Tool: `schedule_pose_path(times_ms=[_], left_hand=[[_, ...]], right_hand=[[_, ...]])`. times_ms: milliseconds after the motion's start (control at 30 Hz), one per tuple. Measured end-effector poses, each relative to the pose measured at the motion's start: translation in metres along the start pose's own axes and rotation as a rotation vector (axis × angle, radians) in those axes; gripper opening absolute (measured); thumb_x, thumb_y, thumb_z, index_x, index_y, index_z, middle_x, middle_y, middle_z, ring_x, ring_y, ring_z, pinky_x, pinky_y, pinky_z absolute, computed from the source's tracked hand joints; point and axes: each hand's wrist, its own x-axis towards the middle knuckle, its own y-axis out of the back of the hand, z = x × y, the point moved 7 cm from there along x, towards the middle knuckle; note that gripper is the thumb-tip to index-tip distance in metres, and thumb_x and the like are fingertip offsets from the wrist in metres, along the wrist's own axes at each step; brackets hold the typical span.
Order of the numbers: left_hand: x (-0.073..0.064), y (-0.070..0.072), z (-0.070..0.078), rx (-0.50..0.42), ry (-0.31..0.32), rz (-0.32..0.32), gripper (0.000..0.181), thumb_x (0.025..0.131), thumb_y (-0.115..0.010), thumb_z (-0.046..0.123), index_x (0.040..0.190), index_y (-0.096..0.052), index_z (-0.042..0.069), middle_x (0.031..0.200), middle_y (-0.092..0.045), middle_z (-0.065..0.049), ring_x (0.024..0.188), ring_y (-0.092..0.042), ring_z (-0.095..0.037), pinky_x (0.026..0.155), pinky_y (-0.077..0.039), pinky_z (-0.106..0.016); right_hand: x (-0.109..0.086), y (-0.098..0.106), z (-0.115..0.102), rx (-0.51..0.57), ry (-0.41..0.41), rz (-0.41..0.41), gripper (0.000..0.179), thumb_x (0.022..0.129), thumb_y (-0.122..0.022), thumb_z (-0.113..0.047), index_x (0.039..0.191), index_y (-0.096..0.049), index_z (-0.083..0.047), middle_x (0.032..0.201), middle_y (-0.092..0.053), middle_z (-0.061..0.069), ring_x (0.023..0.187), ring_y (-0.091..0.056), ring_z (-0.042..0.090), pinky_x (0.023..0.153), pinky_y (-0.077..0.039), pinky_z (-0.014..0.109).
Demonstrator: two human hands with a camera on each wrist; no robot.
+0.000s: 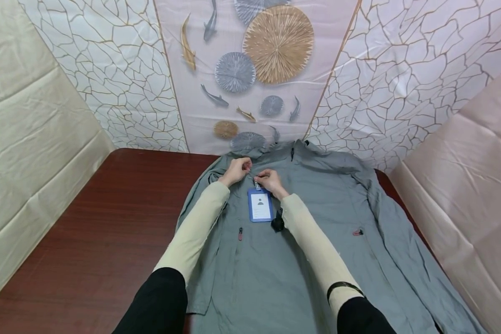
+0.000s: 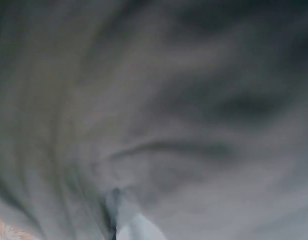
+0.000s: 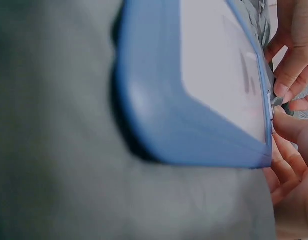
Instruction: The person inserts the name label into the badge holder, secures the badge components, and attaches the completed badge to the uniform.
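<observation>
A grey-green jacket (image 1: 317, 260) lies spread out, front up. On its chest rests an ID badge (image 1: 260, 219) in a blue frame, with a white card inside and a short clip strap (image 1: 256, 185) at its top. My right hand (image 1: 270, 181) pinches that strap between thumb and fingers, just above the frame. Close beside it, my left hand (image 1: 235, 170) pinches the jacket's cloth near the collar. In the right wrist view the badge (image 3: 148, 115) looms large, and the fingertips of both hands meet near its top edge. Blurred grey cloth (image 2: 194, 165) fills the left wrist view.
The dark red-brown table (image 1: 79, 232) shows to the left of the jacket. Patterned cloth (image 1: 129, 60) hangs at the back, with cream cloth (image 1: 25, 139) at the left and pinkish cloth (image 1: 463, 176) at the right. Small zip pulls (image 1: 240, 234) lie on the jacket front.
</observation>
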Motion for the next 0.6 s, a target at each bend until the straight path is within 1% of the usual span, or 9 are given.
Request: schedule_pose_path(times_ms=[100, 167, 200, 233, 333, 367, 433, 467, 600], left_hand=[[0.004, -0.003, -0.006, -0.023, 0.026, -0.026, 0.015, 0.082, -0.052, -0.007, 0.093, -0.061, -0.002, 0.089, -0.064, -0.014, 0.085, -0.06, -0.024, 0.077, -0.047, -0.034], [0.007, -0.005, -0.011, -0.026, 0.024, -0.037, 0.016, 0.081, -0.053, -0.008, 0.092, -0.061, 0.001, 0.087, -0.064, -0.012, 0.084, -0.06, -0.023, 0.077, -0.048, -0.035], [0.006, -0.006, -0.013, -0.027, 0.014, -0.038, 0.017, 0.081, -0.053, -0.007, 0.091, -0.061, 0.003, 0.087, -0.064, -0.011, 0.084, -0.06, -0.021, 0.078, -0.048, -0.034], [0.013, -0.012, -0.023, -0.05, -0.025, -0.026, 0.015, 0.082, -0.054, -0.004, 0.089, -0.061, 0.008, 0.082, -0.064, -0.006, 0.079, -0.06, -0.017, 0.073, -0.047, -0.03], [0.021, -0.018, -0.035, -0.042, -0.018, -0.041, 0.016, 0.082, -0.055, -0.002, 0.087, -0.061, 0.012, 0.081, -0.063, -0.003, 0.077, -0.059, -0.015, 0.072, -0.047, -0.029], [0.025, -0.021, -0.038, -0.047, 0.004, -0.052, 0.015, 0.082, -0.055, -0.002, 0.088, -0.061, 0.011, 0.083, -0.063, -0.005, 0.078, -0.059, -0.017, 0.071, -0.047, -0.03], [0.026, -0.021, -0.039, -0.062, 0.04, -0.068, 0.015, 0.083, -0.054, -0.002, 0.091, -0.061, 0.009, 0.085, -0.063, -0.008, 0.08, -0.059, -0.019, 0.071, -0.047, -0.031], [0.019, -0.016, -0.029, -0.046, 0.088, -0.088, 0.017, 0.083, -0.052, -0.005, 0.094, -0.061, 0.005, 0.089, -0.063, -0.012, 0.084, -0.059, -0.024, 0.075, -0.047, -0.035], [0.007, -0.008, -0.015, -0.049, 0.084, -0.074, 0.019, 0.085, -0.049, -0.006, 0.098, -0.06, 0.001, 0.09, -0.062, -0.013, 0.084, -0.058, -0.023, 0.074, -0.046, -0.033]], right_hand=[[-0.001, 0.001, 0.002, 0.039, -0.007, 0.001, 0.023, 0.083, -0.062, -0.013, 0.101, -0.059, 0.001, 0.101, -0.065, 0.016, 0.082, -0.063, 0.023, 0.06, -0.052, 0.024], [0.012, 0.0, 0.015, 0.071, -0.025, -0.012, 0.025, 0.082, -0.064, -0.018, 0.101, -0.058, -0.003, 0.099, -0.064, 0.012, 0.08, -0.063, 0.02, 0.065, -0.053, 0.029], [0.015, 0.001, 0.018, 0.086, -0.048, -0.021, 0.028, 0.082, -0.065, -0.02, 0.103, -0.057, -0.004, 0.1, -0.063, 0.012, 0.081, -0.064, 0.021, 0.066, -0.053, 0.03], [0.016, 0.001, 0.02, 0.099, -0.069, -0.036, 0.031, 0.082, -0.065, -0.022, 0.106, -0.055, -0.005, 0.102, -0.062, 0.011, 0.083, -0.064, 0.021, 0.067, -0.053, 0.031], [0.022, 0.0, 0.029, 0.123, -0.134, -0.093, 0.038, 0.081, -0.065, -0.027, 0.11, -0.05, -0.009, 0.107, -0.059, 0.01, 0.088, -0.064, 0.023, 0.068, -0.051, 0.033], [0.021, 0.001, 0.03, 0.118, -0.157, -0.105, 0.04, 0.08, -0.066, -0.028, 0.112, -0.05, -0.009, 0.109, -0.058, 0.01, 0.091, -0.063, 0.023, 0.068, -0.051, 0.033], [0.022, 0.001, 0.031, 0.113, -0.175, -0.119, 0.042, 0.079, -0.067, -0.028, 0.113, -0.05, -0.01, 0.111, -0.058, 0.009, 0.093, -0.063, 0.023, 0.067, -0.051, 0.032], [0.021, 0.001, 0.031, 0.107, -0.182, -0.114, 0.042, 0.079, -0.068, -0.027, 0.113, -0.05, -0.01, 0.111, -0.058, 0.009, 0.092, -0.063, 0.023, 0.066, -0.051, 0.031], [0.017, 0.003, 0.027, 0.094, -0.172, -0.063, 0.039, 0.076, -0.07, -0.022, 0.11, -0.055, -0.01, 0.105, -0.06, 0.008, 0.08, -0.062, 0.018, 0.06, -0.05, 0.028]])
